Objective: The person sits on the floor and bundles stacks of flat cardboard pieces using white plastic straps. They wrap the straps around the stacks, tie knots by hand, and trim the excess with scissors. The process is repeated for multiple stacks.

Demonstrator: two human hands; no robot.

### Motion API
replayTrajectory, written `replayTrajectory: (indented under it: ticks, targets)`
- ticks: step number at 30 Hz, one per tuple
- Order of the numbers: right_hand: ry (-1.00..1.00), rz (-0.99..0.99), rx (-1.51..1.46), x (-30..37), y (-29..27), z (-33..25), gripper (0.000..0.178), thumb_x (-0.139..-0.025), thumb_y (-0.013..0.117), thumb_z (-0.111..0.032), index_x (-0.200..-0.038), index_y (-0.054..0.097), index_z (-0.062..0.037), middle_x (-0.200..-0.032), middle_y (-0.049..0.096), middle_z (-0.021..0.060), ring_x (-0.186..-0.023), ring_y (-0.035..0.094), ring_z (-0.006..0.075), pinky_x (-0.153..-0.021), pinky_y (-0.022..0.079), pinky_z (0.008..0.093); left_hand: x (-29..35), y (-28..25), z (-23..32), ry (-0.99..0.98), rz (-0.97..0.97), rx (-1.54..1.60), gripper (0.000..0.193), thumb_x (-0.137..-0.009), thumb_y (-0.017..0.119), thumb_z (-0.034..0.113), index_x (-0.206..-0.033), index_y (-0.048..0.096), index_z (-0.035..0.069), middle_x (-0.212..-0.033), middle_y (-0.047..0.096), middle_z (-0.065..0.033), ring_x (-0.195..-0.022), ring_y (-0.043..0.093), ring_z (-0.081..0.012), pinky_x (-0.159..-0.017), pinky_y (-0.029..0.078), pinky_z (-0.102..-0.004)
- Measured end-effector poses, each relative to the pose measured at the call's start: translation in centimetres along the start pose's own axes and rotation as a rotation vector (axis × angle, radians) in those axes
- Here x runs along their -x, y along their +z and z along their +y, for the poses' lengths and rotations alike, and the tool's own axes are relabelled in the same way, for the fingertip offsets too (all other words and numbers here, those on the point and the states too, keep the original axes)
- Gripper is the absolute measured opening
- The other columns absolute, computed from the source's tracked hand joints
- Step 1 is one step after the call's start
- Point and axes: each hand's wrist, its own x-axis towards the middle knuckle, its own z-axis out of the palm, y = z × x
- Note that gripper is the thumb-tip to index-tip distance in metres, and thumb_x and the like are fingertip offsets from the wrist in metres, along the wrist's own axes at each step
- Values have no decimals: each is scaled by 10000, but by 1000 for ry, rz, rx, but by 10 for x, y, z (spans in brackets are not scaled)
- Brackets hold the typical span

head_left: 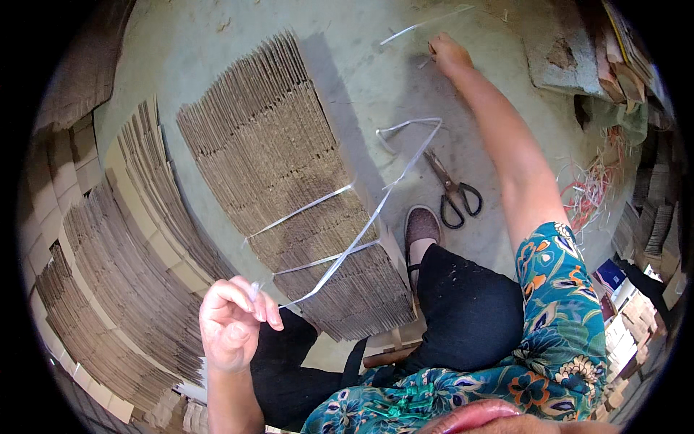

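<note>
Between the fingertips of my left hand [235,325], at the lower left, a white plastic strap [340,262] is pinched. It crosses over a stack of folded brown cardboard [267,152] and ends in a loose bend on the floor. Two more white straps, an upper band [300,211] and a lower band [329,258], lie around the stack. My right hand [450,54] reaches far out, low over the floor, its fingers curled closed. A short pale piece [423,64] shows by its fingers; what it grips is hidden. Dark-handled scissors [452,189] lie near my shoe.
More cardboard stacks [123,275] stand along the left. Another loose white strap [416,30] lies on the floor beyond my right hand. Tangled red and white strap scraps [596,192] lie at the right, below a pile of boards [564,54]. My shoe [421,230] is beside the stack.
</note>
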Motion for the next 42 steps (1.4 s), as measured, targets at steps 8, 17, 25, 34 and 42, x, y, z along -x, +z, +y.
replayTrajectory:
  ticks: [8, 17, 25, 34, 42]
  targets:
    - [-206, 225, 98, -2, 17, 17, 83, -772, 559, -135, -843, 540, -96, -950, 536, 92, -858, 558, 315, -683, 454, 432, 5, -6, 3, -4, 60, -48, 205, -845, 619, 123, -864, 448, 12, -758, 517, -100, -665, 570, -225, -565, 497, -335]
    - [-201, 99, 125, 20, -3, -16, 24, -787, 504, -105, -783, 518, -86, -897, 555, 121, -859, 555, 341, -683, 444, 442, 22, -8, 5, 31, 116, -99, 191, -852, 607, 109, -900, 451, 10, -732, 525, -102, -661, 580, -231, -576, 495, -327]
    - [20, 43, -336, 46, 22, -8, 152, -866, 478, -114, -998, 520, -51, -899, 627, 125, -781, 619, 287, -719, 509, 363, 28, -2, 0, 9, 169, -231, 177, -846, 627, 140, -936, 521, 31, -738, 514, -57, -649, 546, -165, -504, 447, -242]
    - [-233, -321, -1328, 200, -113, -172, 155, -924, 511, -156, -959, 561, -14, -719, 583, 26, -581, 581, 98, -548, 485, 221, 57, 17, -5, 110, 147, -285, 37, -852, 572, 41, -847, 551, 11, -771, 531, -70, -614, 503, -131, -509, 387, -226]
    - [-622, -603, -1195, 322, -212, -290, 141, -922, 522, -146, -932, 580, -18, -678, 569, 4, -521, 557, 59, -492, 454, 193, 91, 55, 16, 287, 91, 40, 180, -843, 616, 47, -1005, 563, -9, -807, 610, -50, -686, 585, -115, -600, 464, -218]
